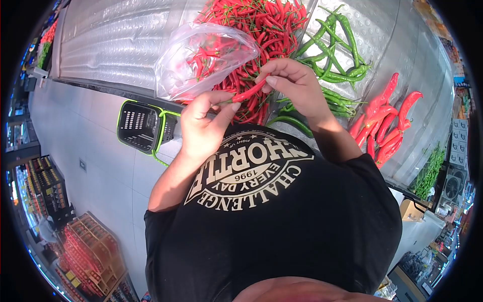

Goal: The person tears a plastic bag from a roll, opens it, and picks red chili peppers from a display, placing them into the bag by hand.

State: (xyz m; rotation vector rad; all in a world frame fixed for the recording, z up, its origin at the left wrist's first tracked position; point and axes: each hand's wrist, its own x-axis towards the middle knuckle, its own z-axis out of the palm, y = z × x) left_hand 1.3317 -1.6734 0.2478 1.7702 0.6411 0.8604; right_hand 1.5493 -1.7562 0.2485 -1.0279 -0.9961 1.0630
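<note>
Between my two hands a red chili pepper (245, 95) is held out level. My left hand (207, 118) pinches its stem end between thumb and fingers. At the other end, my right hand (292, 83) grips the pepper's tip with thumb and fingertips. Just beyond my hands lies a large pile of thin red chilies (271, 30) with green stems. A clear plastic bag (173, 63) rests over the left part of this pile, next to my left hand. Red chilies show through the bag; whether they are inside it or under it I cannot tell.
Long green peppers (329, 48) lie right of the pile on the metal display counter (115, 38). Further right are larger red peppers (385, 116) and small green chilies (430, 171). A black basket with green trim (143, 126) stands on the floor left. Stacked goods (90, 251) stand lower left.
</note>
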